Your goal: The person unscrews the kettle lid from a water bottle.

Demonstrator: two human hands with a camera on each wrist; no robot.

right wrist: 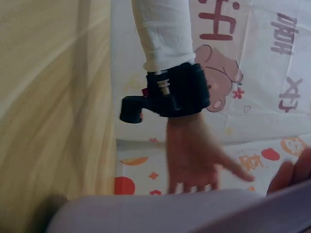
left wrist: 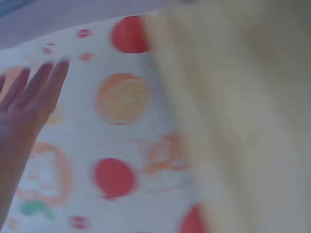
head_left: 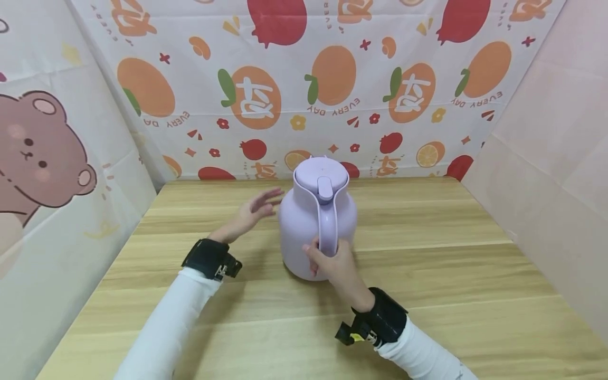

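Note:
A lilac thermos jug stands upright on the wooden table, its handle towards me and its lid on. My right hand grips the lower part of the handle. To the jug's left, my left hand reaches out with fingers extended, close to the jug's side; whether it touches is hard to tell. In the left wrist view that hand is blurred and holds nothing. The right wrist view shows the jug's body along the bottom, with the left hand beyond it and right-hand fingers at the edge.
The wooden table extends around the jug on all sides. Behind it hangs a fruit-print cloth, and a cloth with a bear print hangs at the left. A pale cloth borders the right side.

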